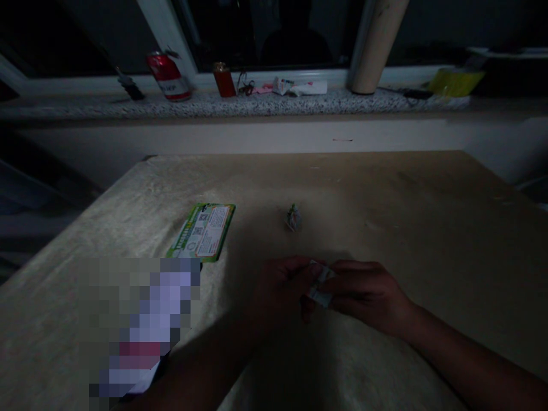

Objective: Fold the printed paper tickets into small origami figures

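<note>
A small, pale piece of what looks like folded paper [322, 292] with dark print is held between my two hands above the table. My left hand [285, 285] pinches its left side with thumb and fingers. From the other side, the thumb and fingers of my right hand [370, 291] close on it too. Just beyond the hands, a small crumpled piece of printed paper [293, 217] with green and white colouring lies on the table. To the left is a flat green-edged card or packet [209, 231] with printed text and square codes. Dim light hides finer detail.
A long pixelated object [149, 325] with a dark edge lies beside my left forearm. Beyond the table [428, 228], a granite sill [257, 105] carries a red can [168, 77], an orange-red jar [224, 80], a cardboard tube [377, 45] and a yellow roll [456, 83].
</note>
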`<action>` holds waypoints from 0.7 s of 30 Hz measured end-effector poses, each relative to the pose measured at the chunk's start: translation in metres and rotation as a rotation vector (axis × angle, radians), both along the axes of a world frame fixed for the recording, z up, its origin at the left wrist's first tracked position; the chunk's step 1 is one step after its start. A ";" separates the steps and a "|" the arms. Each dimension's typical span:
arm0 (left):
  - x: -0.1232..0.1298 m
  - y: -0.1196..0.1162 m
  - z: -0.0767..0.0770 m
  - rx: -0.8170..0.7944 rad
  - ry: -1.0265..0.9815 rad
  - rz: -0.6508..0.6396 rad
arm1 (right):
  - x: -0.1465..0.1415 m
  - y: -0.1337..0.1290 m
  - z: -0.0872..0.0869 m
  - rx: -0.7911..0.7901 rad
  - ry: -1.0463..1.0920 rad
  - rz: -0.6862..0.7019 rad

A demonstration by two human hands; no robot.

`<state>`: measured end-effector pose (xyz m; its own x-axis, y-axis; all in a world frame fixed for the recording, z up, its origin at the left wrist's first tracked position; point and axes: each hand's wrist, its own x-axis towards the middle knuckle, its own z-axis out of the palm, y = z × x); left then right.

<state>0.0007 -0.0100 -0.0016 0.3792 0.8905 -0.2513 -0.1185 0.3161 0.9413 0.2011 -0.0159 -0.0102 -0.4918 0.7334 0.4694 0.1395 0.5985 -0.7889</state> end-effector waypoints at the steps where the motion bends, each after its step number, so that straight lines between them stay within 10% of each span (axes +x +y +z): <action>1: 0.001 -0.001 0.000 -0.004 0.009 0.006 | 0.000 0.000 -0.001 -0.017 0.015 0.004; 21: 0.006 -0.012 -0.003 0.068 0.070 0.107 | -0.013 -0.006 -0.002 -0.545 0.385 0.120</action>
<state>0.0063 -0.0216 -0.0043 0.2649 0.9408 -0.2117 -0.0812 0.2405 0.9672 0.1882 -0.0216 -0.0118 -0.4562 0.8657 0.2062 -0.2540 0.0954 -0.9625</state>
